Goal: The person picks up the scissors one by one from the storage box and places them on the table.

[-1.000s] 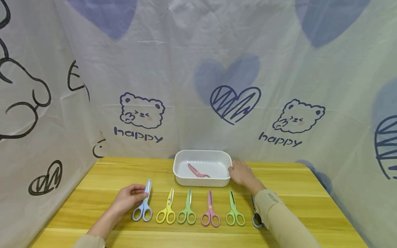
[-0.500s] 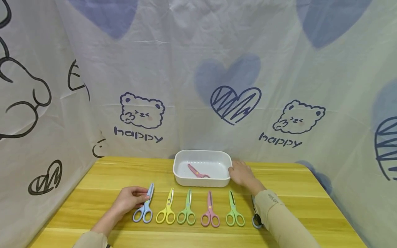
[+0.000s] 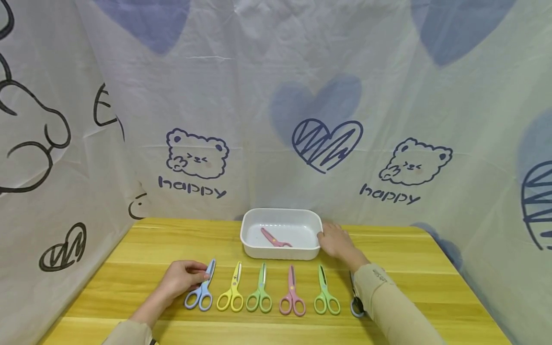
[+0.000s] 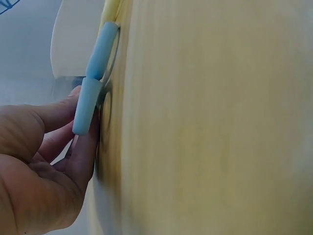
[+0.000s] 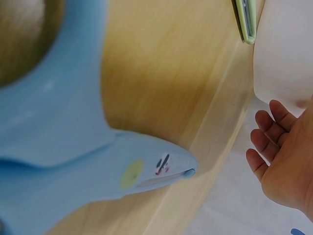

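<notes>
My left hand (image 3: 183,278) pinches the blades of light blue scissors (image 3: 200,296) between thumb and fingers. The scissors lie at the left end of a row, handles toward me; in the left wrist view their blue handle loops (image 4: 90,93) show edge-on, close over the wood. My right hand (image 3: 337,241) rests at the right end of a white plastic box (image 3: 280,253). Its loosely bent fingers (image 5: 264,142) stick out beside the box wall in the right wrist view, the thumb hidden there. Inside the box lies a pair of pink scissors (image 3: 272,238).
Along the row stand yellow scissors (image 3: 233,291), green scissors (image 3: 260,292), pink scissors (image 3: 292,294) and light green scissors (image 3: 325,293). Blue scissors (image 3: 357,309) lie partly under the right sleeve (image 3: 396,302). A printed curtain (image 3: 258,120) hangs behind the wooden table (image 3: 172,235).
The left hand has drawn the light blue scissors slightly toward me and to the right, their tips now almost level with the row. The right hand and the box have stayed put.
</notes>
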{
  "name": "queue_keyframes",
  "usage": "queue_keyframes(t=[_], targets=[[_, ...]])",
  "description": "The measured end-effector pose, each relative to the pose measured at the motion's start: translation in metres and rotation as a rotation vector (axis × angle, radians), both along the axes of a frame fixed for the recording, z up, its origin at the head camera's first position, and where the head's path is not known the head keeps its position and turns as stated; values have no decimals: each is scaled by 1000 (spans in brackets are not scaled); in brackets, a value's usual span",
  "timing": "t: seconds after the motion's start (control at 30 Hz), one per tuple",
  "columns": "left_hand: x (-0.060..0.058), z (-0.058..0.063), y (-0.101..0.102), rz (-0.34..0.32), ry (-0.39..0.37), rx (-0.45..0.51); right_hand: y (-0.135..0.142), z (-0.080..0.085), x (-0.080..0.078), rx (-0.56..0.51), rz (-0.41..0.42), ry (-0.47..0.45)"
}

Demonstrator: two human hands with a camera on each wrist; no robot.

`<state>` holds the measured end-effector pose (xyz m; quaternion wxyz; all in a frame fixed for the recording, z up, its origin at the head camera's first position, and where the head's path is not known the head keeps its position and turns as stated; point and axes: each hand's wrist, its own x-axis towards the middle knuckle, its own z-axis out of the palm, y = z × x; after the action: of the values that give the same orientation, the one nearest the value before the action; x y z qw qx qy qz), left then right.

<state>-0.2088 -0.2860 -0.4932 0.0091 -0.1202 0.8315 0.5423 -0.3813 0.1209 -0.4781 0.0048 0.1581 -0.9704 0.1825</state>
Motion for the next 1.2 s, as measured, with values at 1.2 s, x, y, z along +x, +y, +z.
queue_keyframes(t=[1.2], targets=[[4, 10, 3, -26, -34, -183, -1, 2, 1, -4, 0, 8]])
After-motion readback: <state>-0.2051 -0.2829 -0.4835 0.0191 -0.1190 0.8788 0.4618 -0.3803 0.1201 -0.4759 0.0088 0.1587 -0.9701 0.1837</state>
